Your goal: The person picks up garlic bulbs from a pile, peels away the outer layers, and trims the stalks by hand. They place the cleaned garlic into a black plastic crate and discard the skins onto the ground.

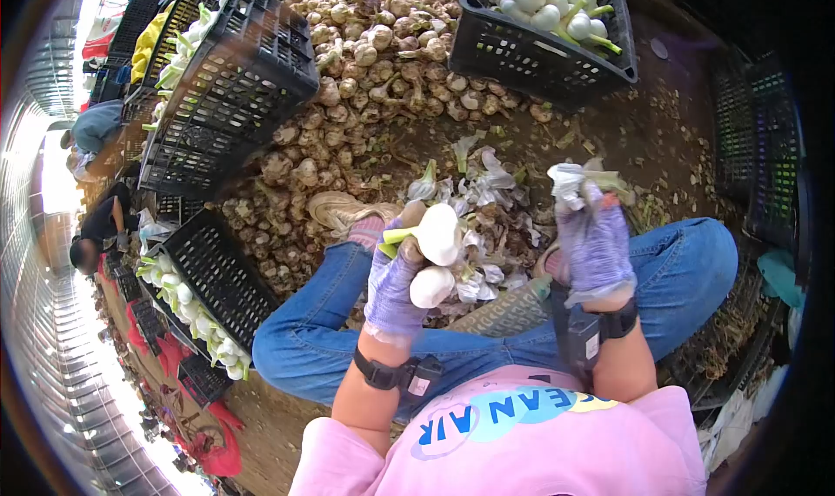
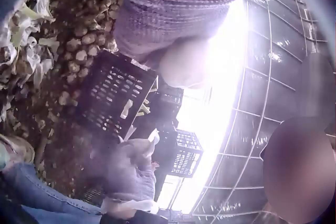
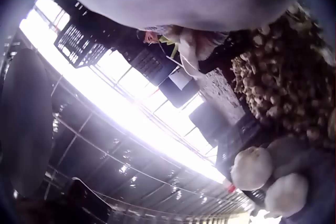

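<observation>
My left hand (image 1: 393,291), in a purple knit glove under clear plastic, holds two peeled white garlic bulbs. The upper garlic bulb (image 1: 439,235) has a green stem stub pointing left between my fingers; the lower garlic bulb (image 1: 432,287) sits against the palm side. Both bulbs show in the right wrist view, one garlic bulb (image 3: 252,168) above the other (image 3: 286,195). To the right, my similarly gloved right hand (image 1: 596,244) pinches papery garlic skin (image 1: 570,183), apart from the bulbs. Loose skins (image 1: 491,183) lie on the ground between the hands.
A heap of unpeeled garlic (image 1: 374,52) spreads ahead. Black crates with white garlic stand at the upper right (image 1: 539,56), upper left (image 1: 230,87) and left (image 1: 213,274). Bent legs in jeans (image 1: 313,322) flank the work. Another person (image 1: 104,226) is at far left.
</observation>
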The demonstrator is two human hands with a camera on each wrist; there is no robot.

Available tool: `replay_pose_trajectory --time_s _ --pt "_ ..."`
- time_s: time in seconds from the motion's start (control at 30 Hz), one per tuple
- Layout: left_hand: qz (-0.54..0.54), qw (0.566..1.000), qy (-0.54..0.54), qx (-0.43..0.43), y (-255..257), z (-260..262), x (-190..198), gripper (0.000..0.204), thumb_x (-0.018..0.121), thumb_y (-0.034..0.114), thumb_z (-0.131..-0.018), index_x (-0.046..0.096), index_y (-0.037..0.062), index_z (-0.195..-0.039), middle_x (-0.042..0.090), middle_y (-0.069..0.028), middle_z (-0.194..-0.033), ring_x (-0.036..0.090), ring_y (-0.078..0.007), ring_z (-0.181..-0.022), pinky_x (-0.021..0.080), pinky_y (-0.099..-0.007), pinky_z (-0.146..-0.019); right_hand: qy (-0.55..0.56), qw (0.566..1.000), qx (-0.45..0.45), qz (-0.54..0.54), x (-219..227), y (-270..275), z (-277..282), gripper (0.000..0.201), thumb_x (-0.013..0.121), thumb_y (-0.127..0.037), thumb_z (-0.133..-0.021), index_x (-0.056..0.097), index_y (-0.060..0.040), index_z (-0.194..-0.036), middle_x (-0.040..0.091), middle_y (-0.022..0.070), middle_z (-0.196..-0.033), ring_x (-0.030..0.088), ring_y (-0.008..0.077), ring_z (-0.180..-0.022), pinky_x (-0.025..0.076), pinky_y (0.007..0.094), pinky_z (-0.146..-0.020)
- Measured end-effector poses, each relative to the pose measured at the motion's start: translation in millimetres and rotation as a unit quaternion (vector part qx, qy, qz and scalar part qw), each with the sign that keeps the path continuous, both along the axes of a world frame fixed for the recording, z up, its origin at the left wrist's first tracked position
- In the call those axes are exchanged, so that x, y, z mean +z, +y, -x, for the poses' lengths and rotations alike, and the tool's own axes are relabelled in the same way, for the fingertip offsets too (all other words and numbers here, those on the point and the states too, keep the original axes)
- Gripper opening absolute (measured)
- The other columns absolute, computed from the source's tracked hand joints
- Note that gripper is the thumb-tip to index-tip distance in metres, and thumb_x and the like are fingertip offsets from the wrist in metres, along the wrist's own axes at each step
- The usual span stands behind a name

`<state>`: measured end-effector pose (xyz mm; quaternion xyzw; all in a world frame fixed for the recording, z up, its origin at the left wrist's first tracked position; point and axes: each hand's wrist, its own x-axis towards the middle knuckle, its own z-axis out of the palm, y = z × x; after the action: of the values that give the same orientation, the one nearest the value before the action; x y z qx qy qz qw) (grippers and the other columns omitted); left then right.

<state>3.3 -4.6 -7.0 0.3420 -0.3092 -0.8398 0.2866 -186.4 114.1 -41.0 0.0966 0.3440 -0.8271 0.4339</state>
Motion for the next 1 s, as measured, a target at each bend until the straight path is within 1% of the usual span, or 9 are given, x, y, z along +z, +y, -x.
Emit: replay_pose_trajectory --time_s 0.1,0.17,0.23,0.27,0.33,0.4,0.53,0.77,1.0 --pt "-0.055 0.998 0.027 0.018 -4 1 -4 0.062 0.073 0.031 -0.077 0.043 0.0107 -0.127 0.058 -0.0068 -0.105 0.061 -0.0151 -0.085 0.052 -0.0235 -0.061 0.221 0.971 0.075 -0.046 8 -3 -3 0.037 0.063 -0.014 -0.084 0.049 -0.0035 -0.117 0.056 0.0102 -0.107 0.059 0.0217 -0.093 0.051 0.0312 -0.08" --pt "-0.071 0.997 0.013 0.014 -8 -5 -9 0.064 0.073 0.031 -0.076 0.042 0.0115 -0.128 0.058 -0.0075 -0.107 0.061 -0.0171 -0.087 0.054 -0.0265 -0.064 0.107 0.97 0.209 -0.066 -9 0 -11 0.049 0.065 -0.005 -0.08 0.045 -0.0041 -0.125 0.056 0.0089 -0.112 0.058 0.0205 -0.098 0.05 0.0292 -0.082" --pt "-0.074 0.997 0.034 -0.001 -8 -9 -11 0.066 0.075 0.031 -0.073 0.043 0.0103 -0.127 0.058 -0.0083 -0.107 0.061 -0.0194 -0.088 0.054 -0.0298 -0.066 0.452 0.825 0.323 -0.102 9 3 -24 0.047 0.068 -0.007 -0.078 0.051 -0.0037 -0.122 0.052 0.0082 -0.119 0.052 0.0192 -0.109 0.045 0.0318 -0.091" --pt "-0.029 0.998 0.035 -0.036 -9 -11 -9 0.065 0.073 0.033 -0.075 0.046 0.0026 -0.125 0.059 -0.0115 -0.111 0.06 -0.0232 -0.098 0.05 -0.0356 -0.086 0.429 0.836 0.331 -0.084 5 4 -29 0.044 0.068 -0.007 -0.079 0.052 -0.0036 -0.12 0.053 0.0082 -0.117 0.052 0.018 -0.108 0.045 0.0313 -0.091" --pt "0.001 0.997 0.028 -0.071 -12 -15 -2 0.06 0.074 0.032 -0.074 0.05 0.0025 -0.121 0.06 -0.0123 -0.111 0.059 -0.0236 -0.1 0.049 -0.0358 -0.087 0.401 0.848 0.339 -0.069 13 3 -37 0.041 0.068 -0.007 -0.079 0.054 -0.0035 -0.118 0.054 0.0081 -0.116 0.052 0.0167 -0.107 0.044 0.0309 -0.091" --pt "0.034 0.99 0.057 -0.128 -18 -12 9 0.042 0.074 0.021 -0.075 0.059 0.0017 -0.109 0.06 -0.0134 -0.11 0.058 -0.0242 -0.104 0.047 -0.036 -0.09 0.192 0.934 0.3 -0.005 42 -7 -37 0.038 0.067 -0.009 -0.081 0.054 -0.004 -0.117 0.056 0.0068 -0.11 0.053 0.0145 -0.103 0.044 0.0294 -0.089" --pt "0.089 0.972 0.017 -0.216 -28 -23 8 0.03 0.065 0.004 -0.08 0.059 0.0012 -0.109 0.059 -0.0113 -0.114 0.056 -0.0222 -0.106 0.044 -0.0352 -0.093 0.228 0.926 0.3 -0.024 48 -14 -39 0.033 0.067 -0.012 -0.082 0.055 -0.003 -0.111 0.057 0.0051 -0.102 0.054 0.0115 -0.092 0.046 0.0271 -0.081" --pt "0.163 0.934 -0.048 -0.315 -35 -17 26 0.033 0.065 0.009 -0.082 0.059 0.001 -0.113 0.061 -0.0082 -0.111 0.057 -0.0177 -0.102 0.044 -0.0307 -0.09 0.135 0.904 0.405 -0.027 48 -13 -34 0.036 0.072 -0.019 -0.079 0.056 -0.0016 -0.105 0.057 0.0035 -0.09 0.054 0.0081 -0.083 0.047 0.0253 -0.073" --pt "0.093 0.935 -0.075 -0.334 -39 -16 33 0.032 0.063 0.007 -0.083 0.057 0.0008 -0.113 0.061 -0.0102 -0.109 0.058 -0.0175 -0.1 0.046 -0.0299 -0.087 0.205 0.909 0.361 0.038 52 -9 -38 0.032 0.072 -0.015 -0.076 0.058 -0.0036 -0.103 0.058 0.0028 -0.09 0.055 0.0117 -0.081 0.046 0.0271 -0.075"
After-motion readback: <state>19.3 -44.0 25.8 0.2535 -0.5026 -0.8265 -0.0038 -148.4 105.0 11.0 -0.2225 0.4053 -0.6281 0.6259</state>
